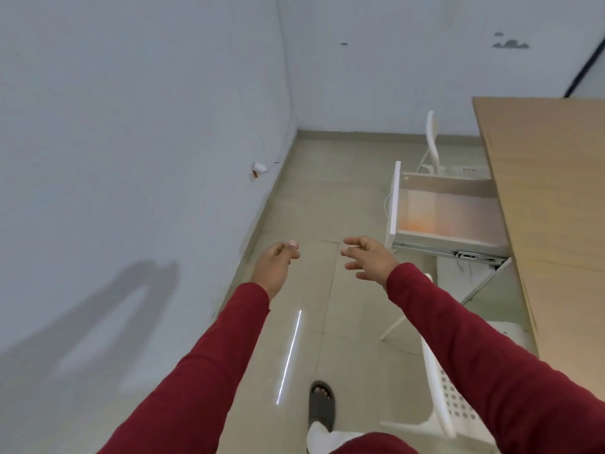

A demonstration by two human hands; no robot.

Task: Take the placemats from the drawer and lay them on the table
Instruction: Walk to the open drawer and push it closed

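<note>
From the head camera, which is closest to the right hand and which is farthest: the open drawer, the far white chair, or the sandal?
Measured from the right hand, as the picture shows it:
1. Open drawer, just to its right, pulled out from under the wooden table.
2. Sandal on the foot, on the floor below the hand.
3. Far white chair, beyond the drawer, near the back wall.

Pale blue walls met a beige tiled floor ahead of me. White chairs stood beside the wooden surface on my right.
</note>
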